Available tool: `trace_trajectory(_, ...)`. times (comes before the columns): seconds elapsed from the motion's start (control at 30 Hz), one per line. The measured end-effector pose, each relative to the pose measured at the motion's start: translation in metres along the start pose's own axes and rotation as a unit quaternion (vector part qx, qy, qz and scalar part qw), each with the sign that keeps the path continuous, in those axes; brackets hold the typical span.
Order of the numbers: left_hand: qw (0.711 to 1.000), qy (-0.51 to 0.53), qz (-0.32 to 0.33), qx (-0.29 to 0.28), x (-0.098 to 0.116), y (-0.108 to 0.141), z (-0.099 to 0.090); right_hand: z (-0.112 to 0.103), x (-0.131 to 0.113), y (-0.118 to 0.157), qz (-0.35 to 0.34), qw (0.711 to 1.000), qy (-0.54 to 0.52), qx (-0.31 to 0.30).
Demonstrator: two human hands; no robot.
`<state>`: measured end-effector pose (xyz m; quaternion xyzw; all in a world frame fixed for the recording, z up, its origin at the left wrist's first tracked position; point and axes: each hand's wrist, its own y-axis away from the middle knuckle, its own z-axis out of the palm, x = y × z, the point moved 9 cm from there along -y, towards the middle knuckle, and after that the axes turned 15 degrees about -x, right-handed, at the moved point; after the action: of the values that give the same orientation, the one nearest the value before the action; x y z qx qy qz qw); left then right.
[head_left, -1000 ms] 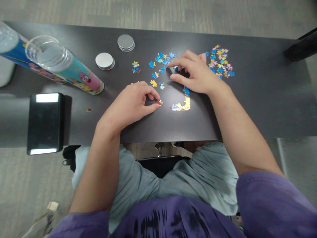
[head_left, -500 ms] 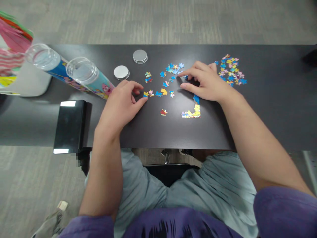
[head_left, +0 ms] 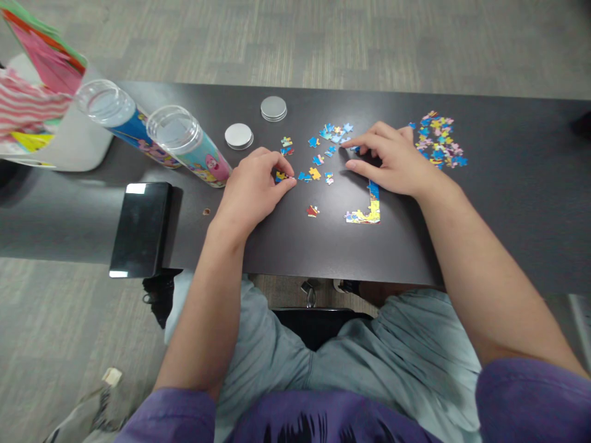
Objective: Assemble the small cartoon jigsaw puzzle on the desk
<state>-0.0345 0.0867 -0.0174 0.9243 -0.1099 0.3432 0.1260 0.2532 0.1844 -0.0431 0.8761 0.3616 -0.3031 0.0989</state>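
Observation:
The thumb and index finger of my left hand (head_left: 256, 191) pinch a small jigsaw puzzle piece, mostly covered by the fingertips. Beside them a blue and yellow piece (head_left: 279, 177) shows inside the curl of the hand. My right hand (head_left: 390, 157) is open above the table, thumb and index finger apart, its index tip near a cluster of blue pieces (head_left: 336, 132). Under that hand runs a joined L-shaped puzzle edge (head_left: 374, 203) in blue and yellow, its upper part hidden. Between the hands lie a yellow piece (head_left: 314, 173) and a red piece (head_left: 313, 211).
A heap of loose pieces (head_left: 438, 140) lies to the right. Two round lids (head_left: 274, 108) rest behind my left hand. On the left are two clear-topped printed tubes (head_left: 189, 144), a black flat device (head_left: 141, 229) and a white bin (head_left: 83, 141) of craft materials.
My left hand has moved right, and its thumb and index finger have closed together on a piece. The right hand keeps nearly the same pose; the whole view has shifted slightly.

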Motion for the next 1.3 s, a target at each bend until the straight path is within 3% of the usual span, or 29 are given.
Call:
trace_trajectory(0.13,0.999,0.034,0.007,-0.002,0.001,0.002,0.001,0.002,0.011,-0.006,-0.074,0.994,-0.070,0.028)
trace_trajectory(0.37,0.999,0.015,0.006,0.035,0.000,0.003,0.001,0.005,0.008,-0.007,-0.028,0.996,-0.078,0.013)
trace_trajectory(0.47,1.000,0.011,0.002,0.017,0.000,0.002,0.002,0.006,0.008,-0.009,-0.028,0.995,-0.095,0.006)
trace_trajectory(0.57,1.000,0.017,0.014,0.005,0.004,0.003,0.000,0.007,-0.005,-0.007,-0.048,0.992,-0.118,-0.006)
trace_trajectory(0.7,0.998,0.032,0.039,-0.031,0.017,0.003,0.007,0.005,-0.043,0.000,-0.063,0.994,-0.090,-0.016)
trace_trajectory(0.87,0.987,0.109,0.095,-0.069,0.040,0.005,0.018,0.022,-0.076,-0.001,-0.069,0.991,-0.099,-0.062)
trace_trajectory(1.1,0.983,0.147,0.073,-0.086,0.041,0.001,0.030,0.034,-0.082,-0.003,-0.101,0.968,-0.212,-0.084)
trace_trajectory(1.3,0.985,0.111,0.079,-0.110,0.053,0.003,0.038,0.011,-0.082,0.004,-0.092,0.980,-0.173,-0.047)
